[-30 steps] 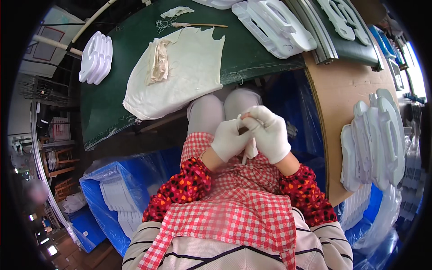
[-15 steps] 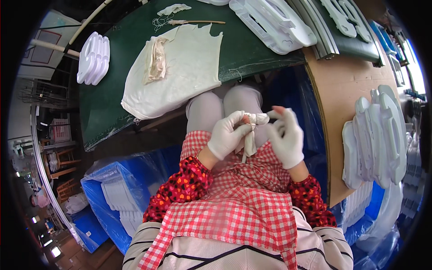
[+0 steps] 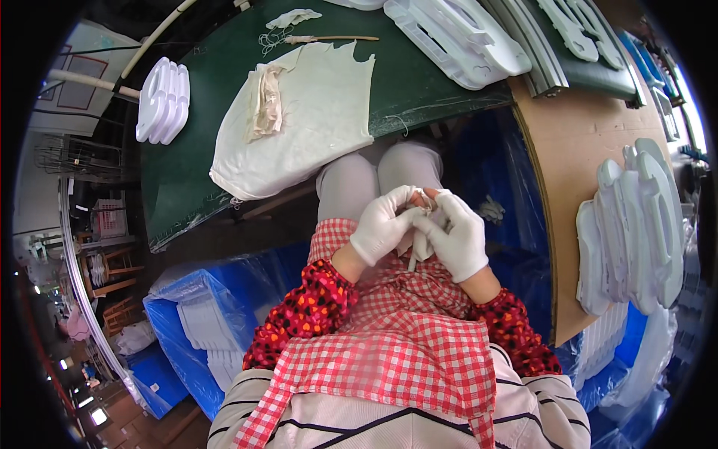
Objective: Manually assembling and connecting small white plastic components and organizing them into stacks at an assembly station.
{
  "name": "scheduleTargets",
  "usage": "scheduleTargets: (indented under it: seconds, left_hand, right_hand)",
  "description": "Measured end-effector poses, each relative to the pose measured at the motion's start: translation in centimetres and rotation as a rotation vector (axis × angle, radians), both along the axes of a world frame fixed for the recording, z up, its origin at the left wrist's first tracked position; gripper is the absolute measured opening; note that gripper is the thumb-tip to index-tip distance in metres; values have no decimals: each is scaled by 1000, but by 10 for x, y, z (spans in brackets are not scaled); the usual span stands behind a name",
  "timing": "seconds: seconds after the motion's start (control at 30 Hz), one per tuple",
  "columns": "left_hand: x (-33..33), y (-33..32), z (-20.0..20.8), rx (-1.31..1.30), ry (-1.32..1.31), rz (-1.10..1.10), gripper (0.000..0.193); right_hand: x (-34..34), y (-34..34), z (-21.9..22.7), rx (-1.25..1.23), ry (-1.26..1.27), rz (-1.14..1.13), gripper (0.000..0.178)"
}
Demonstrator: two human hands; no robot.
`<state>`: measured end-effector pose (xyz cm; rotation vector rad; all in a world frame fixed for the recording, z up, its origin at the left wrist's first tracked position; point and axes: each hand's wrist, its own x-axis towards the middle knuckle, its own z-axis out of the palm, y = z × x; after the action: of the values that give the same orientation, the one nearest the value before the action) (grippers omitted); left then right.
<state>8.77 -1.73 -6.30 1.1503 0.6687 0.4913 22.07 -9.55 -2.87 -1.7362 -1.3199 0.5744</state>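
Observation:
Above my lap, my left hand (image 3: 383,229) and my right hand (image 3: 456,238) meet, both in white gloves with bare fingertips showing. Their fingers are closed in a pinch on a small strip of white cloth (image 3: 423,245), gathered between the fingertips. Its loose end hangs down toward the red checked apron (image 3: 389,352). The fingers hide most of the strip, and how it is wound or tied cannot be seen.
Ahead, a green table (image 3: 191,179) carries a white cloth (image 3: 321,105) with a crumpled cloth strip (image 3: 265,105), a thin stick (image 3: 344,38) and white plastic parts (image 3: 163,101). More white parts (image 3: 632,232) stand on the brown board at right. Plastic-lined blue bins (image 3: 168,329) flank me.
My right hand, apart with its fingers spread before, has come left to the cloth strip and now pinches it beside my left hand. The view has shifted slightly.

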Motion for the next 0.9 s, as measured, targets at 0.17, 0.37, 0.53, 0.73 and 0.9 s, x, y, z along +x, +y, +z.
scheduleTargets:
  seconds: [0.17, 0.37, 0.53, 0.73, 0.9]
  left_hand:
    - [-2, -1, 1, -36, 0, 21, 7]
    - [-4, 4, 8, -83, 63, 8, 11]
    - [-8, 6, 11, -216, 14, 16, 11]
    - [-10, 5, 8, -238, 15, -37, 9]
    - [-5, 5, 12, 873, 210, -16, 12]
  right_hand:
    - [1, 3, -7, 41, 97, -49, 22]
    - [10, -4, -5, 156, -11, -19, 16]
    - [3, -11, -1, 80, 42, 51, 19]
    - [8, -13, -6, 68, -7, 78, 23]
    - [30, -2, 4, 174, -272, 43, 21]
